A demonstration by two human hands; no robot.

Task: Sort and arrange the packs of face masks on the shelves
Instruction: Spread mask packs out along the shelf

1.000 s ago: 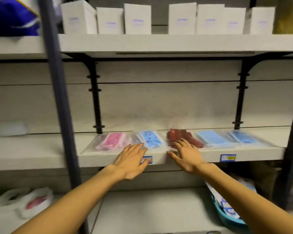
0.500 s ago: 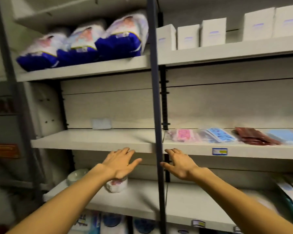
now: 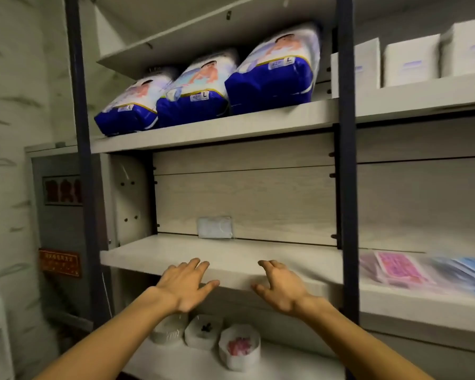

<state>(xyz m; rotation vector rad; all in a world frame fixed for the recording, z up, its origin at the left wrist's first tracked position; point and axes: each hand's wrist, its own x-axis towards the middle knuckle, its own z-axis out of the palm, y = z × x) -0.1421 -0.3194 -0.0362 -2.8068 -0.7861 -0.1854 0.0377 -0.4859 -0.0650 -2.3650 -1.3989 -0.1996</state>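
A clear pack of white face masks (image 3: 215, 227) leans upright against the back panel of the middle shelf (image 3: 154, 260). My left hand (image 3: 185, 285) and my right hand (image 3: 281, 287) reach side by side toward this shelf's front edge, fingers spread, both holding nothing. They are well short of the white pack. On the neighbouring shelf section to the right lie a pink mask pack (image 3: 398, 268) and blue mask packs (image 3: 469, 271), blurred.
A dark upright post (image 3: 347, 187) divides the two shelf sections. Three blue diaper bags (image 3: 203, 91) sit on the shelf above, white boxes (image 3: 412, 60) to their right. Small white wrapped tubs (image 3: 239, 349) stand on the lower shelf under my hands.
The view has swung left from the coloured mask packs to the left shelf section. Both hands left those packs and now hover open before this shelf.
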